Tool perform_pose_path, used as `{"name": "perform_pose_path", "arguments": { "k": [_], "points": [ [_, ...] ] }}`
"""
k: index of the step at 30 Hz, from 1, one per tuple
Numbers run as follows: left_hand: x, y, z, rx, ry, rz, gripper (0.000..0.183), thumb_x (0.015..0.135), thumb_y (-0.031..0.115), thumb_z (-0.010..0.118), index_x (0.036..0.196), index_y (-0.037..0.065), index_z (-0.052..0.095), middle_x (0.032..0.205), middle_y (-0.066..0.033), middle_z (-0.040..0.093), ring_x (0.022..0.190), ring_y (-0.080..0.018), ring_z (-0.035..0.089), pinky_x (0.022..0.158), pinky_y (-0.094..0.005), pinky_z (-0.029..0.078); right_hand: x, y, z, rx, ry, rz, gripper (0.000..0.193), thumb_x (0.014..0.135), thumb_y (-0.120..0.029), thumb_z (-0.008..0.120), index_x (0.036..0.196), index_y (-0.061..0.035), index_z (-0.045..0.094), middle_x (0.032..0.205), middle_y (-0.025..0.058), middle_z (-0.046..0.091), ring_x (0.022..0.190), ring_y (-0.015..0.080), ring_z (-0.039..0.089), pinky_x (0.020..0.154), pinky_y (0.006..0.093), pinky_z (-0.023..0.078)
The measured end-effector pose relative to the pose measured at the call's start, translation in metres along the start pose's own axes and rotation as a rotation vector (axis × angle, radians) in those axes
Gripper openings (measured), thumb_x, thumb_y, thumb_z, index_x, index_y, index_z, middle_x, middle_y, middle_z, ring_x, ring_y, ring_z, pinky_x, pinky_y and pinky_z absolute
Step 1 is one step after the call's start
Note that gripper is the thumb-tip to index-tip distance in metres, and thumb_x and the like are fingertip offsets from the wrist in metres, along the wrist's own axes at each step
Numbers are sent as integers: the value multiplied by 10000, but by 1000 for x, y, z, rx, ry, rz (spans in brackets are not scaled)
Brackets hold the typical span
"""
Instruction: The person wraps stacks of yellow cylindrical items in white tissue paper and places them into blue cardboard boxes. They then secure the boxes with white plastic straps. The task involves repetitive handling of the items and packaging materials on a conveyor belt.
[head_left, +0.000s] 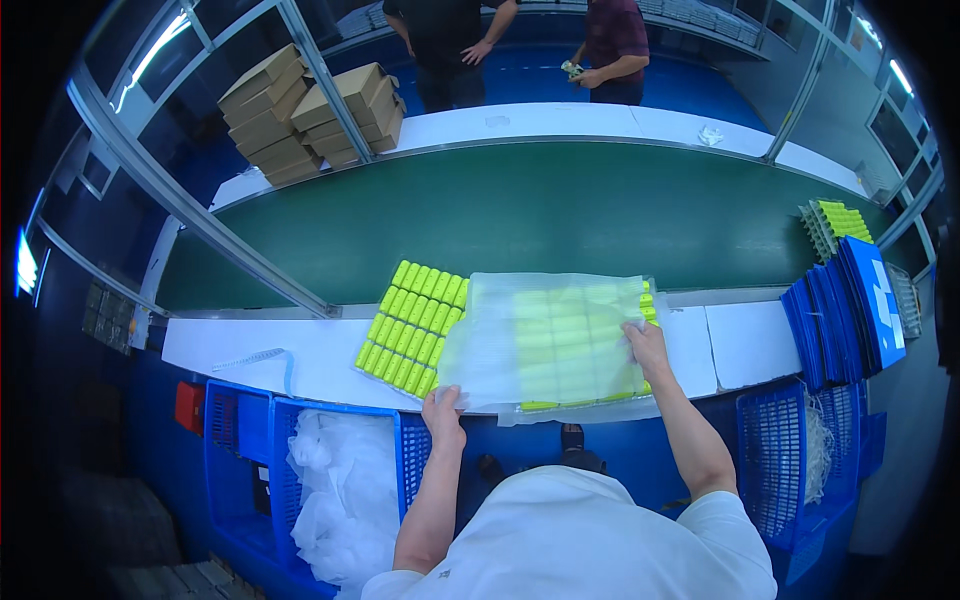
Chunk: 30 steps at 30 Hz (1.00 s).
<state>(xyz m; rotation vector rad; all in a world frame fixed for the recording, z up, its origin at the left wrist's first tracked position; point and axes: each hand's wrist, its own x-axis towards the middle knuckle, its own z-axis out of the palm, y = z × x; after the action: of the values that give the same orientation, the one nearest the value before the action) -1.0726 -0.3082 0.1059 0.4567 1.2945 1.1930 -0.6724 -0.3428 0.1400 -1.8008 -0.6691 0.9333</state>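
A translucent plastic sheet (490,345) lies over a tray of yellow-green battery-like cylinders (540,406), whose rows show through it and along its near edge. My left hand (443,412) pinches the sheet's near left corner, fingers closed. At the right end, my right hand (645,345) has its fingers closed on the sheet over the tray; its fingertips partly hide the grip. Left of the sheet, a second tray of yellow-green cylinders (410,325) sits uncovered and slightly turned, partly under the sheet's left side.
Behind the white worktop (755,340) runs a green conveyor belt (500,215). Blue folders (830,320) stack at right. Below stand blue crates, one with crumpled clear plastic (345,490). A metal post (250,260) slants at left. Cardboard boxes (350,110) and two people are beyond the belt.
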Motion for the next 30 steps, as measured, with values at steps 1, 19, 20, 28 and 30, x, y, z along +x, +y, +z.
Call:
{"name": "perform_pose_path", "arguments": {
  "k": [1,19,20,28,30],
  "points": [
    [-3,-7,5,23,1,-37,356,868,37,687,1204,5,576,1091,-85,637,985,-200,642,766,-350,552,5,2,-5,-52,-10,-9,254,923,-231,638,977,8,706,738,64,662,497,133,545,436,300,426],
    [-7,-45,192,1609,-511,1097,619,943,447,600,1386,21,527,1485,-243,418,1443,-428,300,1191,-587,190,51,22,-71,-221,-101,13,308,941,-214,598,988,76,689,768,144,704,532,223,657,518,362,529],
    [4,-49,192,1635,-495,1076,668,942,503,576,1407,26,514,1505,-243,397,1454,-429,277,1196,-599,160,50,21,-72,-217,-99,14,309,939,-217,599,992,75,689,767,143,704,533,225,659,522,362,532],
    [12,-52,198,1627,-540,1093,757,929,578,557,1439,23,484,1530,-248,370,1470,-426,243,1203,-603,118,55,41,-91,-341,-48,-48,270,926,-209,619,995,41,694,757,101,694,579,176,632,530,345,513],
    [7,-52,197,1629,-501,1105,754,931,571,558,1440,20,480,1526,-250,373,1468,-427,247,1202,-603,119,54,41,-97,-315,-34,-28,263,915,-201,624,999,38,691,770,108,701,593,182,639,553,347,516]
  ]
}}
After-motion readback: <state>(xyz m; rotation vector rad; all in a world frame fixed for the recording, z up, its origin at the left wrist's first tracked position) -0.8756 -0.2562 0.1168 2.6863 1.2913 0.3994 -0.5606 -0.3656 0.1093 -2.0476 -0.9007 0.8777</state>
